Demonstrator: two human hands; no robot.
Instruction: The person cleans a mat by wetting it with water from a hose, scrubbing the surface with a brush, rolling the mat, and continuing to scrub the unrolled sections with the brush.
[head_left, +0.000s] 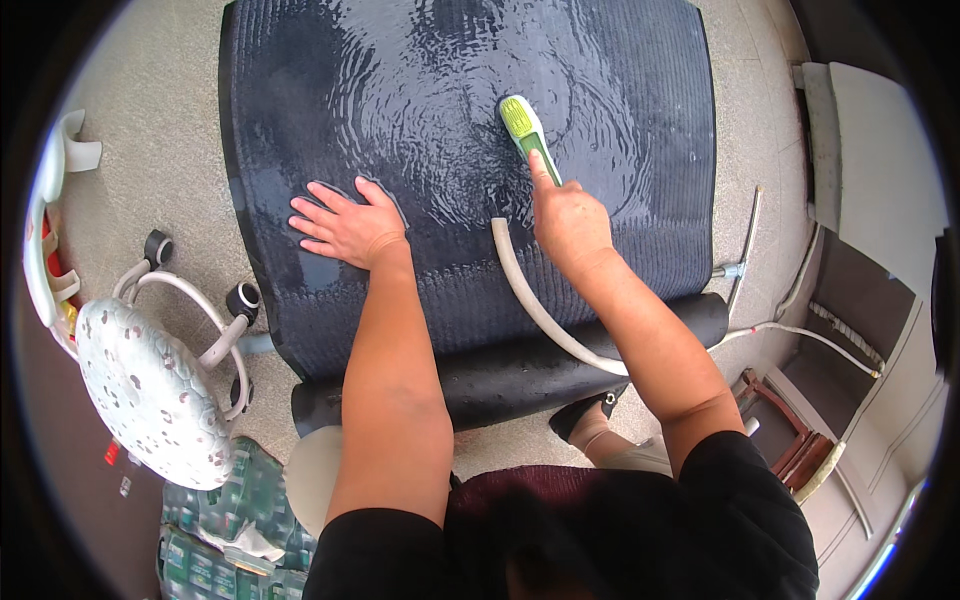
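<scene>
A ribbed black rubber mat (300, 120) lies before me, its middle covered by rippling water. My right hand (574, 225) grips a green and white scrub brush (519, 118) by the handle, index finger stretched along its back. The brush head rests on the wet mat, its bristles hidden beneath. Palm down and fingers spread, my left hand (352, 223) presses on the mat's left part. Between my hands a pale hose (517, 274) curves over the mat, with its end on the wet surface. The mat's near end forms a thick roll (510, 382) by my feet.
On the left stands a wheeled stool (154, 390) with a spotted padded seat. Shrink-wrapped packs of green bottles (232, 517) lie below it. To the right are a metal pipe (746, 240), a brown wooden piece (802, 442) and a pale panel (877, 157).
</scene>
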